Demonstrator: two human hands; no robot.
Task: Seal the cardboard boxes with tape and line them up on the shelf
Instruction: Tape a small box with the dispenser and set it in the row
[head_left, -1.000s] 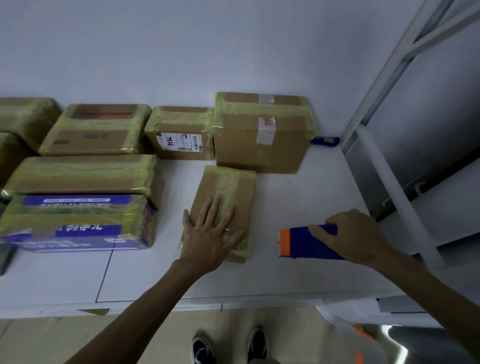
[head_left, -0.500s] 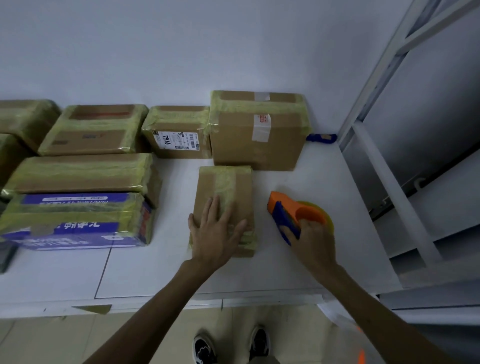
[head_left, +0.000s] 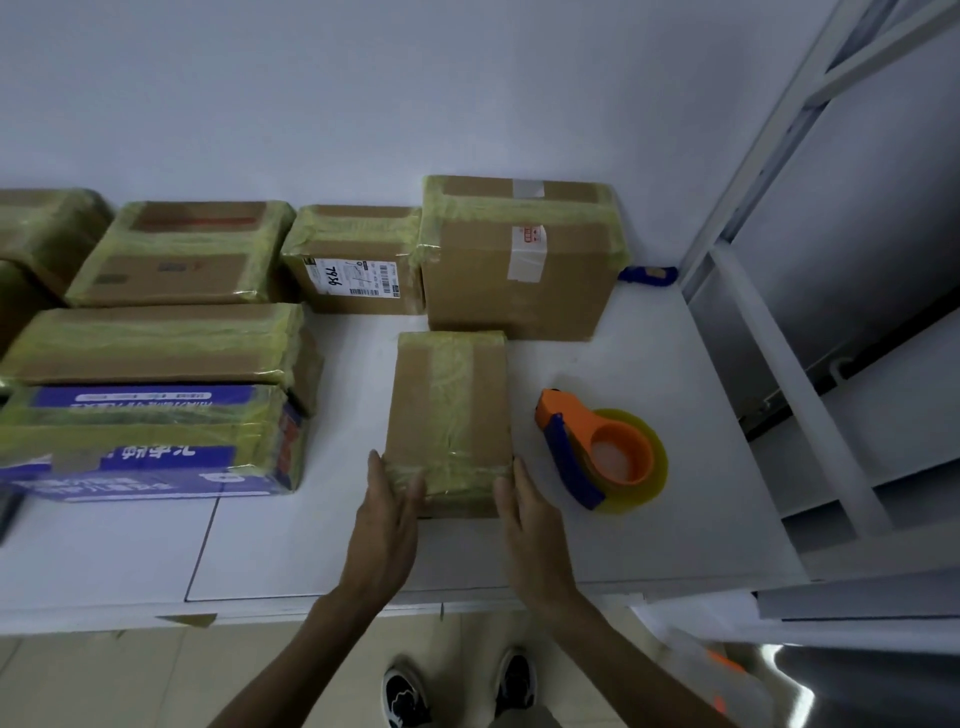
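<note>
On the white shelf (head_left: 311, 545): left hand (head_left: 387, 519), fingers straight and together, against 1 taped box (head_left: 449, 415) (near-left corner); right hand (head_left: 530, 530) likewise at its near-right corner; tape dispenser (head_left: 597, 452) just beside. Risk: an uneven push skews the box out of line.

A parcel storeroom: taped boxes (head_left: 514, 270) line a white metal shelf (head_left: 649, 353).

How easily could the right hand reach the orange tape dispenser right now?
Probably easily: the tape dispenser lies on the shelf just right of the right hand, with only bare shelf between them.
</note>
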